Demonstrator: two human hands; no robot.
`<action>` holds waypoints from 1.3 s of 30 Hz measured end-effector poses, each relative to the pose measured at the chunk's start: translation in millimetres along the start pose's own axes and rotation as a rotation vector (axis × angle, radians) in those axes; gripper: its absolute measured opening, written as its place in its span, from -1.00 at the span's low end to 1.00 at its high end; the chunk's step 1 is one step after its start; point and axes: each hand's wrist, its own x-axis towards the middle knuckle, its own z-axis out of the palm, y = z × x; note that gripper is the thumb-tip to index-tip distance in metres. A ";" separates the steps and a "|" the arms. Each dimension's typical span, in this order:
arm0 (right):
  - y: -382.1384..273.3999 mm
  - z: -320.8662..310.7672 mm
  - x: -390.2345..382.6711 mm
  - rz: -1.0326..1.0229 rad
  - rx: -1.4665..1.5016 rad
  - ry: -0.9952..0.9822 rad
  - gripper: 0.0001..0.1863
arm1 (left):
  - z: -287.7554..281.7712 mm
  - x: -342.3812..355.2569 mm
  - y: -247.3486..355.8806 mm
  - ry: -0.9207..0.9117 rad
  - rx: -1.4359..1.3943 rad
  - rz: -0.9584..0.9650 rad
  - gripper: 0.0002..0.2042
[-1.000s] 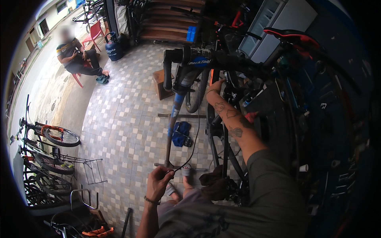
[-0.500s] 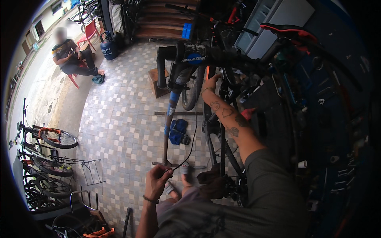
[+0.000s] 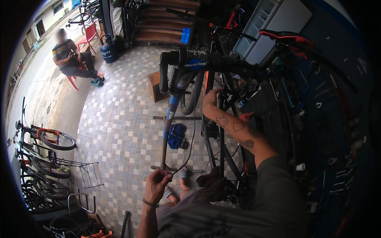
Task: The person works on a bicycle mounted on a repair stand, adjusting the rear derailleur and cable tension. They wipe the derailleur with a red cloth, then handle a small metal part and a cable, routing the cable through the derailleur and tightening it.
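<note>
My left hand [image 3: 156, 185] pinches the end of a thin black cable [image 3: 193, 144], low in the view above my feet. The cable curves up from those fingers toward the far part of a dark bicycle frame [image 3: 222, 147]. That bicycle is held up at a repair stand [image 3: 198, 61] with a black clamp head and a blue-marked post. My right hand [image 3: 212, 97] is at the frame, beside an orange-marked tube [image 3: 208, 81]. Its fingers are mostly hidden behind the tubes, so their grip does not show. A red and black saddle [image 3: 278, 36] sits at the upper right.
A blue cloth bundle [image 3: 177, 136] lies on the tiled floor by the stand's foot. A wooden box [image 3: 158, 88] and a blue gas cylinder [image 3: 107, 49] stand farther off. Several bicycles [image 3: 57, 139] line the left. A person [image 3: 67, 55] sits at the far left. Tools [image 3: 339, 180] lie at right.
My right hand has come nearer along the frame, its forearm shifting down and right. My left hand still pinches the cable end. The whole view has shifted slightly.
</note>
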 end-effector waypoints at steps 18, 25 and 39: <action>-3.6 -0.4 -261.1 -0.806 1.607 0.541 -0.51 | 15.6 12.9 85.9 -0.126 -0.035 0.253 -0.80; -21.7 -13.6 -305.8 -0.293 1.762 1.057 -0.55 | 21.1 22.9 100.4 -0.191 0.004 0.330 -0.82; 20.3 4.2 -285.1 -0.071 1.685 1.199 -0.74 | 53.8 44.3 124.5 -0.149 -0.106 0.392 -0.76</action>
